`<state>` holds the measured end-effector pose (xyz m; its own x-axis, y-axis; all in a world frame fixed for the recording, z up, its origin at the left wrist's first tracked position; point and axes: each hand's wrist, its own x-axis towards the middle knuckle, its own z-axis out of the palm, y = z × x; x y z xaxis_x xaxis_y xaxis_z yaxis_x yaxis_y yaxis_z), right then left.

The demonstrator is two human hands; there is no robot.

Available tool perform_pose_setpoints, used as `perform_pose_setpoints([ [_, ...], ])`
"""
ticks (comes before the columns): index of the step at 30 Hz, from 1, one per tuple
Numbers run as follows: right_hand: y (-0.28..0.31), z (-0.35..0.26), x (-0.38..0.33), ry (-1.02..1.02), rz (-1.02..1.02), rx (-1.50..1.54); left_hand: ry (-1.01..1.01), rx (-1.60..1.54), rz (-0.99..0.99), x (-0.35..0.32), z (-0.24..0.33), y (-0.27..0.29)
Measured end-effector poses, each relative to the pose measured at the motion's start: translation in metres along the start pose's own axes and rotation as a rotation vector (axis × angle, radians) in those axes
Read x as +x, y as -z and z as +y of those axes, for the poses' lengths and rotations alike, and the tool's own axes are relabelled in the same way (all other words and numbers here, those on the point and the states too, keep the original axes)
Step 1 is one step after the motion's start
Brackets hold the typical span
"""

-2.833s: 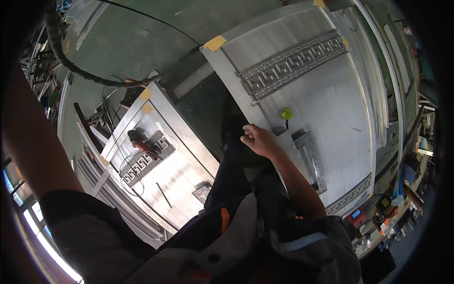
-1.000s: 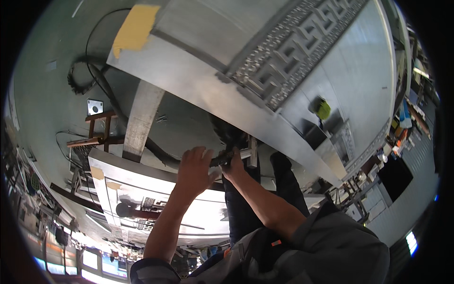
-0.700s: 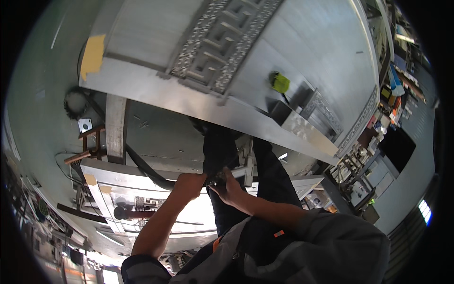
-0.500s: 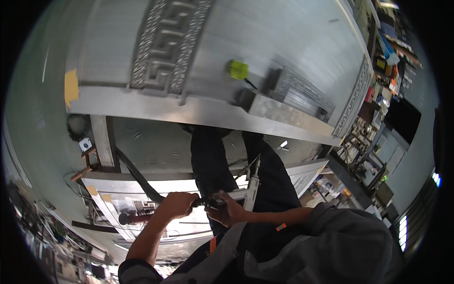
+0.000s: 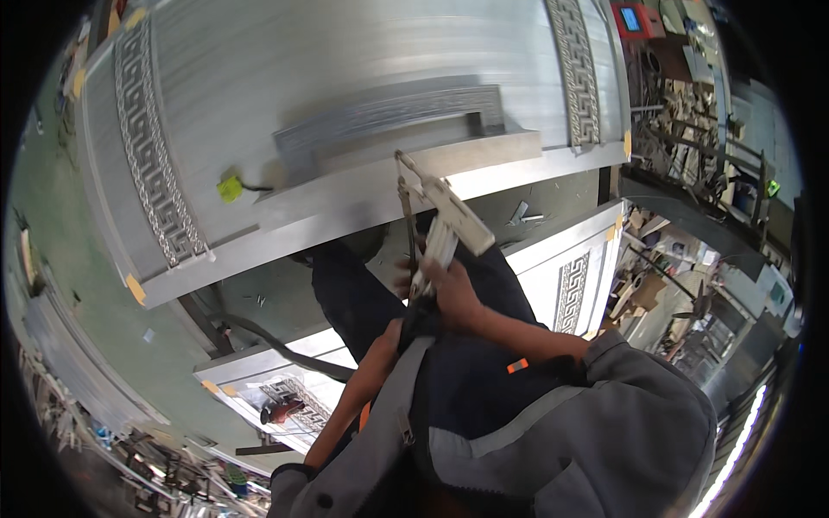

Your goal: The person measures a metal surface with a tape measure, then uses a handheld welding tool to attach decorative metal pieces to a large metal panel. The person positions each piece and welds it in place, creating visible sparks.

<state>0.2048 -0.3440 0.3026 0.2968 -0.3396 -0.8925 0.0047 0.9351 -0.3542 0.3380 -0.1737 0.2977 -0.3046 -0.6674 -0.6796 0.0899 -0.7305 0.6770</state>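
A pale handheld welding gun (image 5: 462,220) with a slim nozzle points up and away from me, its tip over the near edge of a large metal panel (image 5: 363,43). My right hand (image 5: 453,293) is closed round the gun's grip. Lower down, my left hand (image 5: 390,341) is closed round the dark rear end of the gun, where a thick black hose (image 5: 294,354) runs off to the left. A grey bar with a carved pattern (image 5: 389,112) lies on the panel just beyond the tip, behind a plain metal strip (image 5: 509,148). Whether the tip touches anything, I cannot tell.
A lime-green object with a dark tail (image 5: 230,188) rests on the panel, left of the bar. Key-pattern bands (image 5: 151,147) cross both panel ends. Below, another panel (image 5: 570,285) lies behind my legs (image 5: 345,289). Cluttered benches (image 5: 691,155) stand at right.
Both hands have raised the welding gun from beside my legs up to the panel's near edge. My view has swung, so the panel's patterned bar now sits more centrally and the lime-green object further left.
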Motion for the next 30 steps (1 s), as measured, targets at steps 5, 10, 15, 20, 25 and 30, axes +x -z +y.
perform_pose_setpoints([
  [5, 0.081, -0.128, -0.01, 0.104, -0.042, 0.379, -0.186, -0.007, -0.08, 0.09, 0.122, -0.084],
  [10, 0.185, -0.248, -0.026, 0.326, -0.398, 0.496, -0.428, 0.015, -0.132, 0.162, 0.227, -0.16],
  [15, 0.224, -0.335, -0.045, 0.516, -0.728, 0.524, -0.615, -0.089, -0.147, 0.212, 0.275, -0.199],
  [20, 0.229, -0.381, -0.056, 0.499, -0.62, 0.33, -0.529, 0.386, 0.366, 0.264, 0.215, -0.144],
  [25, 0.241, -0.46, -0.094, 0.461, -0.482, 0.071, -0.282, 0.808, 0.76, 0.315, 0.125, -0.036],
  [30, 0.204, -0.508, -0.077, 0.394, -0.354, -0.222, -0.16, 1.031, 0.915, 0.355, 0.1, 0.045],
])
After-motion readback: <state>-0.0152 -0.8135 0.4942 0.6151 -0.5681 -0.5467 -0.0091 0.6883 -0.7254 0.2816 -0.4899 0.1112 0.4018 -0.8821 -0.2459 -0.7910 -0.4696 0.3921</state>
